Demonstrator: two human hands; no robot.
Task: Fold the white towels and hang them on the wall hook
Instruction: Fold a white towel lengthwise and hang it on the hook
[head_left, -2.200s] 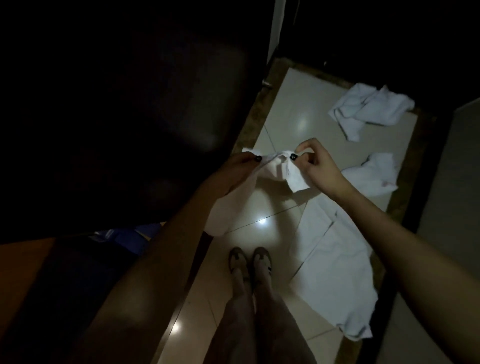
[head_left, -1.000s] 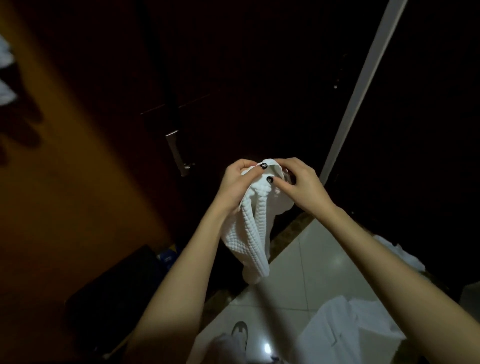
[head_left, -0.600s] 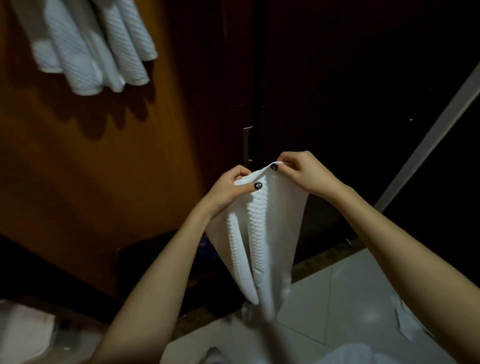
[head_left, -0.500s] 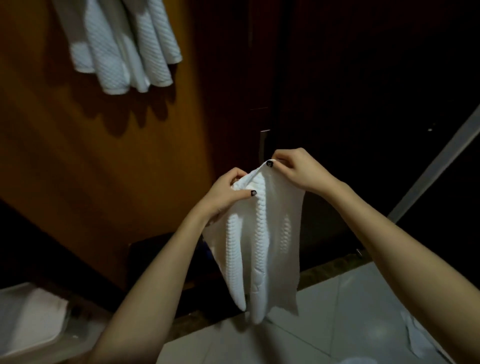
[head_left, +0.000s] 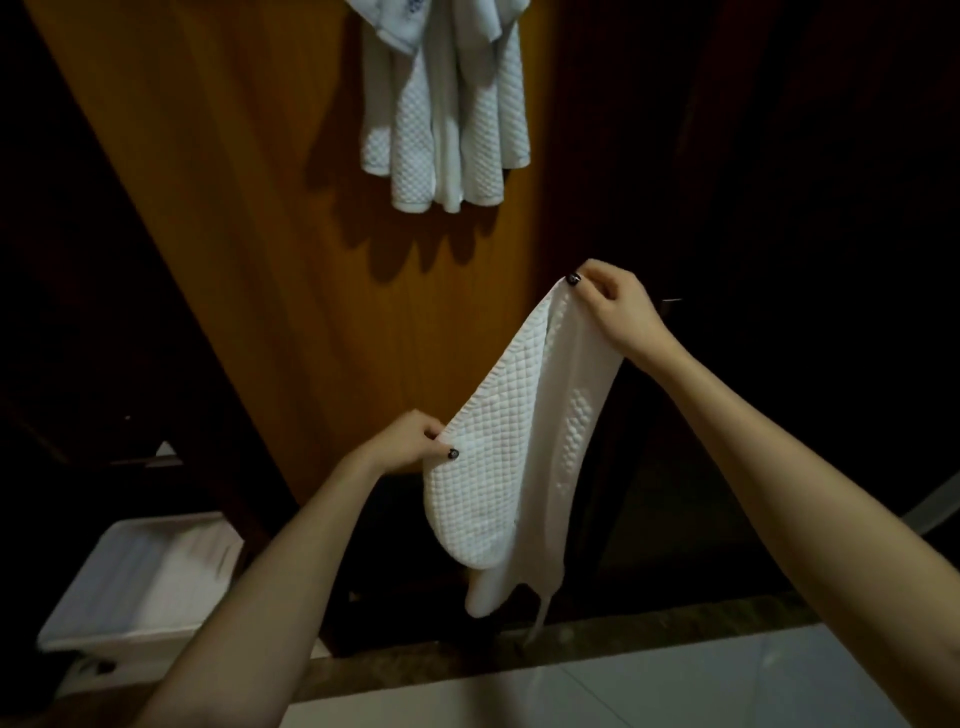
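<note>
Wooden wall panel (head_left: 249, 218): a bundle of hung towels (head_left: 447, 130) is seen near the top. Below it, a white quilted towel (head_left: 498, 467) is held in the air, limp, light, draping. Right hand (head_left: 618, 312): grip pinched on upper corner. Left hand (head_left: 415, 441): grip pinched on lower edge. Corners judged the best holds.

A white waffle-textured towel (head_left: 498, 452) hangs in the air in front of the wooden wall, its top edge stretched on a slant, high at the right and lower at the left. Its body droops in loose folds to a rounded bottom. Higher up, a bunch of white towels (head_left: 447, 119) hangs bunched against the wall, their lower ends fanned out.
</note>
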